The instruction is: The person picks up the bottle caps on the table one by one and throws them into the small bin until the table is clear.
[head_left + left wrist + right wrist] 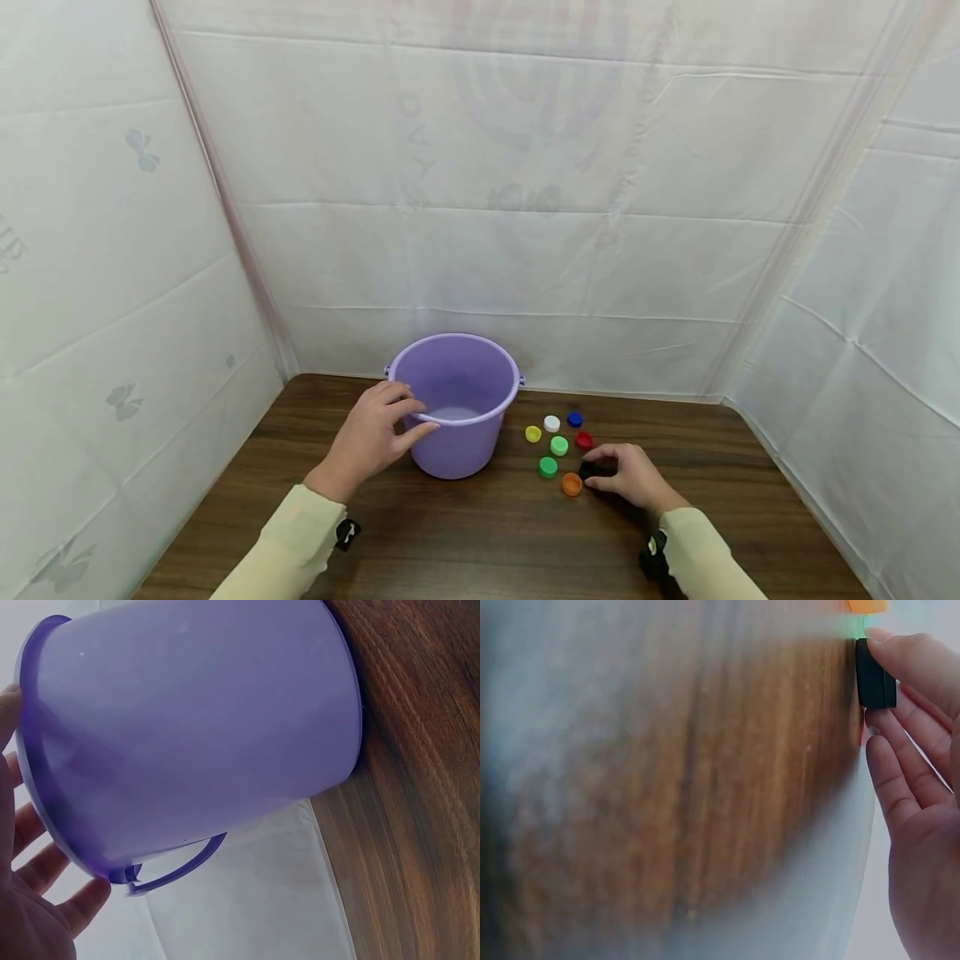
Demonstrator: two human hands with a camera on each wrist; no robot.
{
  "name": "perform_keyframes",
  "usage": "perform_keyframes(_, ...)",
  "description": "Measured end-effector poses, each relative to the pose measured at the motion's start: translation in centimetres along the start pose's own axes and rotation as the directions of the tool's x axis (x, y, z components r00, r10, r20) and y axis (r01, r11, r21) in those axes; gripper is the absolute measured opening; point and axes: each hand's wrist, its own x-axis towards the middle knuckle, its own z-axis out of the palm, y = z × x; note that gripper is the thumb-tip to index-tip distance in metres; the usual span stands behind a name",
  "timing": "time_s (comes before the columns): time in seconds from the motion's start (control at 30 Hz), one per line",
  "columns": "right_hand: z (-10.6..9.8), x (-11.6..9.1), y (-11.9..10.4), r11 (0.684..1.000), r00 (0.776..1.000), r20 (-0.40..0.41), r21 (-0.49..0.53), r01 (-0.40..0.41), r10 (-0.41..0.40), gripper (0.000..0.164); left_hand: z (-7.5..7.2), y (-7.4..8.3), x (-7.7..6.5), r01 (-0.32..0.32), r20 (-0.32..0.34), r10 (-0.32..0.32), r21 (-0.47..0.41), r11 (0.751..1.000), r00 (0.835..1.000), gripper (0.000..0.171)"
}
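Note:
A purple bucket [459, 450] stands upright on the wooden table, its inside bare as far as I can see. My left hand [372, 429] holds its near left rim, thumb outside and fingers over the edge; the left wrist view shows the bucket's wall [202, 720] and part of its handle [187, 866]. To the right, my right hand [630, 477] pinches a black bottle cap [875, 675] between thumb and fingers, down at the table top. Beside it lie an orange cap [572, 485], a red cap [583, 440] and a light green cap [558, 446].
More loose caps lie between bucket and right hand: green [548, 467], yellow [533, 433], white [551, 423] and blue [574, 419]. White sheeting [525, 250] hangs behind the table [465, 542] and along both sides.

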Motion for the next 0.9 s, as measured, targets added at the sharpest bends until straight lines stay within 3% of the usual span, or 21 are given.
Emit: perform_keyframes(0.9, -0.2, -0.27, -0.12, 0.999, 0.997, -0.066, 0.022, -0.037, 0.039, 0.031, -0.25, 0.04, 0.17, 0.008, 0.002, -0.008, -0.037, 0.999, 1.0, 0.023)
